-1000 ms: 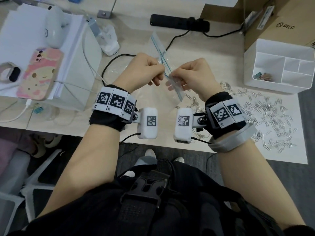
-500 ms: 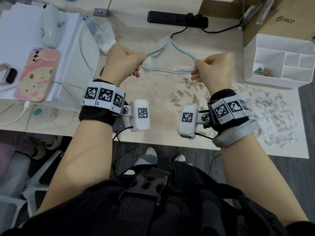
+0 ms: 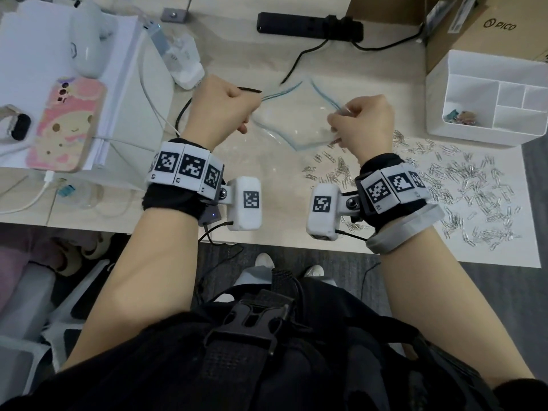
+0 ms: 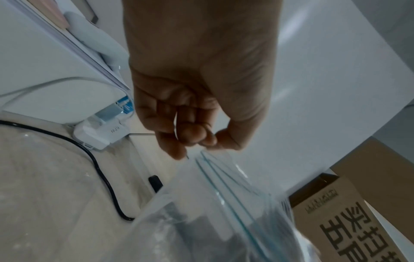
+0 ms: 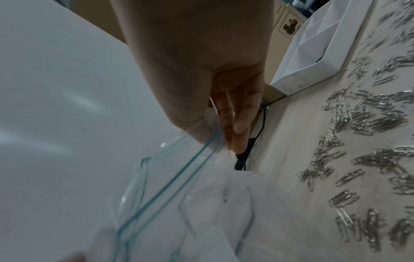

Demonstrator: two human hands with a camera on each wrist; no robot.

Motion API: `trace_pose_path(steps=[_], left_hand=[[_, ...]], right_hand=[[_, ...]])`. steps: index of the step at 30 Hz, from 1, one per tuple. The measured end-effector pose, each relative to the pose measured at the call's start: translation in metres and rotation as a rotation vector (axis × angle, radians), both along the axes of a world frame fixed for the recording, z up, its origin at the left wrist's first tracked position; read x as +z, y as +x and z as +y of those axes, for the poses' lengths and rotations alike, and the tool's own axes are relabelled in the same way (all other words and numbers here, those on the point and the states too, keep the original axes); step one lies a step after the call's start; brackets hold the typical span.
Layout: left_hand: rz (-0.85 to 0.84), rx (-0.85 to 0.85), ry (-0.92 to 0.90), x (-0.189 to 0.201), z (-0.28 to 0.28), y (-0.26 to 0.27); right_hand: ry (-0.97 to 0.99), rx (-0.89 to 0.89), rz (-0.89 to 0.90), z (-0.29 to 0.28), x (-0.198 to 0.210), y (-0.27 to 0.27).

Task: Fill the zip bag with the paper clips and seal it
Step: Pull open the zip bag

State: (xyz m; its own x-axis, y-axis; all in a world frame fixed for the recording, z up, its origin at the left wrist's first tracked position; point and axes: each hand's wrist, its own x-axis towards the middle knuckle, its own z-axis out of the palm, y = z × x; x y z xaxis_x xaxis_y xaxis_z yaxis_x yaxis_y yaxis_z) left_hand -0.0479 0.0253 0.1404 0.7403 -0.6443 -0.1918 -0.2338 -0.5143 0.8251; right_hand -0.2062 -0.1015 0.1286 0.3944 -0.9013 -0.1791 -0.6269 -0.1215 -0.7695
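A clear zip bag (image 3: 292, 120) with a blue zip strip hangs above the desk between my hands, its mouth pulled wide into a diamond shape. My left hand (image 3: 228, 106) pinches the left side of the rim (image 4: 208, 157). My right hand (image 3: 360, 120) pinches the right side (image 5: 215, 140). Nothing shows inside the bag. Silver paper clips (image 3: 462, 188) lie scattered over the desk to the right, some under my right wrist (image 5: 367, 124).
A white compartment organiser (image 3: 489, 105) stands at the right, cardboard boxes (image 3: 486, 28) behind it. A black power strip (image 3: 308, 26) and its cable lie at the back. A white box at the left carries a phone (image 3: 65, 123) and a watch (image 3: 13, 126).
A second ago my hands were close together on the shut bag. They have moved apart and the bag's mouth has spread from a narrow slit into a wide diamond.
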Motion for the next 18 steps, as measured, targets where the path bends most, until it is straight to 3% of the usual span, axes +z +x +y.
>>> trace_pose_path(steps=[3, 9, 15, 18], left_hand=[[-0.05, 0.131, 0.019, -0.003, 0.007, 0.009], [-0.198, 0.21, 0.018, -0.004, 0.008, 0.005], [-0.02, 0.095, 0.03, -0.014, 0.0, -0.004], [-0.094, 0.04, 0.075, -0.022, -0.004, -0.009]], right_hand=[[0.016, -0.069, -0.012, -0.004, -0.002, -0.007], [0.045, -0.048, -0.029, 0.0, -0.004, -0.008], [0.147, 0.058, -0.131, 0.008, 0.0, -0.003], [0.173, 0.096, -0.116, 0.009, -0.002, -0.003]])
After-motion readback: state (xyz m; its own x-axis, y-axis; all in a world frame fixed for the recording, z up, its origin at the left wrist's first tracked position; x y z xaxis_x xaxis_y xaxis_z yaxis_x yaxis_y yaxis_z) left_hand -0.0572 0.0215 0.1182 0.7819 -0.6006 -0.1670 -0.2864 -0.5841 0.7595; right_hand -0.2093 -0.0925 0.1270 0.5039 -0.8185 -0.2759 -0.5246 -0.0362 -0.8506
